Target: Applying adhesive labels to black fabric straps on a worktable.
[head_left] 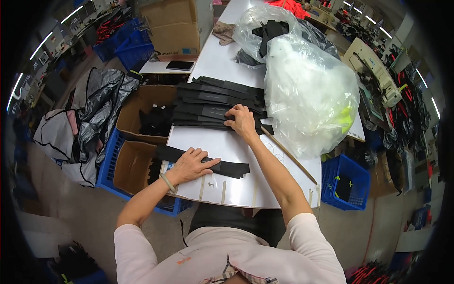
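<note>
My left hand (190, 166) lies fairly flat, fingers stretched, on a small stack of black fabric strips (232, 169) near the table's front edge. A bangle circles that wrist. Farther off, my right hand (242, 122) reaches onto a larger spread of overlapping black fabric strips (203, 100). Its fingers are bent, and thumb and forefinger close in on a strip at the near side of the spread. A thin wooden stick (289, 155) lies slantwise to the right of my right forearm.
A large clear plastic bag (307, 94) of white material fills the table's right side. Cardboard boxes (135, 163) with black pieces stand at the left edge. A phone (179, 65) lies beyond them. A blue crate (347, 182) is at right, silvery fabric (94, 118) at left.
</note>
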The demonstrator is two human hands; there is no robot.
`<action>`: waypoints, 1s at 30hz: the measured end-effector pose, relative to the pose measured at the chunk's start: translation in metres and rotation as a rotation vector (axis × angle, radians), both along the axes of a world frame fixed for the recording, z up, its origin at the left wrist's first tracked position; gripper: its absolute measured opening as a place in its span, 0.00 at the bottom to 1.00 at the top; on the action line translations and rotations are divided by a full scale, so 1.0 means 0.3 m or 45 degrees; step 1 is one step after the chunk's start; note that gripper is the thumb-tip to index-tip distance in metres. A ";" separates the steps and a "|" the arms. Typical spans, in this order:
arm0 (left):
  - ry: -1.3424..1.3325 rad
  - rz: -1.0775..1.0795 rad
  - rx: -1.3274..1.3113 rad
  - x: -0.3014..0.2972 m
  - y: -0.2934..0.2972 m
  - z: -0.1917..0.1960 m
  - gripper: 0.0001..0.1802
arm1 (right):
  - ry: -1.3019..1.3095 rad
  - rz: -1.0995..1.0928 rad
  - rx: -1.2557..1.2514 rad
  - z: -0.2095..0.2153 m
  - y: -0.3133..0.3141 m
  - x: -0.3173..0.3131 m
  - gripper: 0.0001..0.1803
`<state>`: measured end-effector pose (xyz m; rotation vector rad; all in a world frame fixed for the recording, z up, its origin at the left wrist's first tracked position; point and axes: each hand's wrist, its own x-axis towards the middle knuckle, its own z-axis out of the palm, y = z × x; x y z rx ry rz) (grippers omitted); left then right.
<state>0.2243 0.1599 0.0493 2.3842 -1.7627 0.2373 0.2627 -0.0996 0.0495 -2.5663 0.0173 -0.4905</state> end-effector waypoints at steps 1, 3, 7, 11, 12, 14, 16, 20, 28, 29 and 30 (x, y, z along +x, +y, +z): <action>0.029 -0.025 0.039 0.012 -0.001 0.001 0.27 | -0.020 0.022 -0.017 0.008 0.002 0.008 0.15; 0.047 -0.055 0.061 0.009 -0.001 0.003 0.27 | 0.025 0.037 -0.038 0.017 0.018 0.011 0.14; 0.049 -0.039 0.029 -0.015 0.002 0.007 0.31 | -0.245 0.041 -0.157 0.018 0.042 -0.025 0.12; 0.746 0.301 -0.555 -0.033 -0.075 0.022 0.34 | -0.264 0.046 0.233 0.054 -0.004 -0.122 0.06; 1.290 0.434 -0.752 -0.028 -0.109 0.027 0.34 | -0.079 0.014 0.658 0.072 -0.006 -0.159 0.04; 2.045 0.378 -1.272 -0.054 -0.185 0.112 0.37 | 0.207 0.129 1.315 0.203 0.027 -0.291 0.08; 2.091 0.406 -1.423 -0.073 -0.270 0.104 0.38 | -0.003 0.065 0.913 0.158 0.024 -0.350 0.07; 2.277 0.697 -1.728 -0.129 -0.325 0.031 0.24 | -0.427 0.073 0.013 0.091 0.093 -0.252 0.17; 1.787 0.888 -1.484 -0.224 -0.168 -0.052 0.23 | 0.098 0.244 -0.346 -0.032 0.143 -0.175 0.22; 1.777 0.882 -1.473 -0.223 -0.162 -0.066 0.21 | 0.064 0.251 -0.417 -0.042 0.143 -0.175 0.19; 1.784 0.887 -1.479 -0.222 -0.150 -0.079 0.21 | 0.029 0.254 -0.490 -0.054 0.142 -0.177 0.17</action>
